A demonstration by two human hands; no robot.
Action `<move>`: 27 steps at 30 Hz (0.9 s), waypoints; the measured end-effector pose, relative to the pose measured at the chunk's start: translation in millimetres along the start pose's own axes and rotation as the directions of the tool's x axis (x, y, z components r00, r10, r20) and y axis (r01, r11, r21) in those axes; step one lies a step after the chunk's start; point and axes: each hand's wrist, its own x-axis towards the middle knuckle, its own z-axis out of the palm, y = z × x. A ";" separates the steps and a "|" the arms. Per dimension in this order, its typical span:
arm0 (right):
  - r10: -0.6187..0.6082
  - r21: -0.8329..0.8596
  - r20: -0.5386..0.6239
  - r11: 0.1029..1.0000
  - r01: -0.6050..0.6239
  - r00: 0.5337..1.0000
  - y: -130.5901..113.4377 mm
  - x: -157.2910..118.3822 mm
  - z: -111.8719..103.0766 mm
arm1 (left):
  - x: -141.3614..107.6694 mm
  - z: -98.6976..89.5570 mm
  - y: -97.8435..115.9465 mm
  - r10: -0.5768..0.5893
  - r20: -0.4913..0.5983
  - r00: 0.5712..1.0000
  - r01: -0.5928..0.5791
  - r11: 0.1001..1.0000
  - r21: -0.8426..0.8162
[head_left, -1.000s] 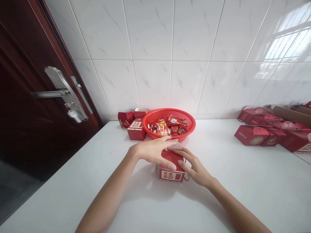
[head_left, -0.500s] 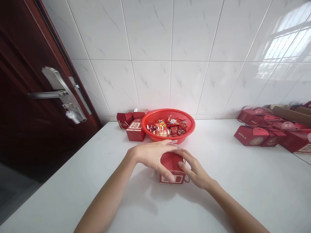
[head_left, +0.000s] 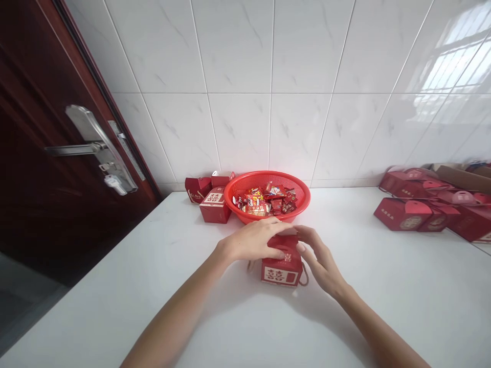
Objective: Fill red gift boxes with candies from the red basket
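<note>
A small red gift box (head_left: 282, 277) with cream double-happiness characters on its front stands on the white table, just in front of the candy basket. Rope loops hang at its left and right sides. My left hand (head_left: 255, 241) grips over its top from the left, with the thumb on the folded-down top flap and the fingers at the far edge. From the right, my right hand (head_left: 321, 261) holds the box, thumb at its right edge and fingers bent round the back. A pale flap shows between the fingers; the far side of the box is hidden.
Behind the box sits a red plastic basket (head_left: 303, 202) of wrapped candies (head_left: 264, 199). Several red boxes (head_left: 215, 207) stand to its left, and more folded red boxes (head_left: 402, 214) lie at the far right. A dark door (head_left: 34, 128) with a handle borders the table's left.
The top flap of the gift box has folded down and now covers its opening. My left thumb has moved from the front edge onto the flap. Box and hands have shifted slightly right.
</note>
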 end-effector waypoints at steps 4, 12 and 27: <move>0.008 -0.005 -0.083 1.000 -0.008 0.996 4.7 0.5 -3.1 | 6.8 11.2 2.1 0.008 -0.076 0.997 -0.011 0.999 -0.042; -0.011 -0.157 -0.021 0.988 0.008 1.000 10.4 2.5 -3.8 | 8.3 8.8 5.8 0.032 -0.075 0.997 -0.030 0.999 0.024; 0.165 -0.280 -0.061 0.944 -0.176 0.984 6.0 8.3 -19.8 | 3.3 7.5 0.3 -0.195 0.003 0.981 0.194 0.980 0.043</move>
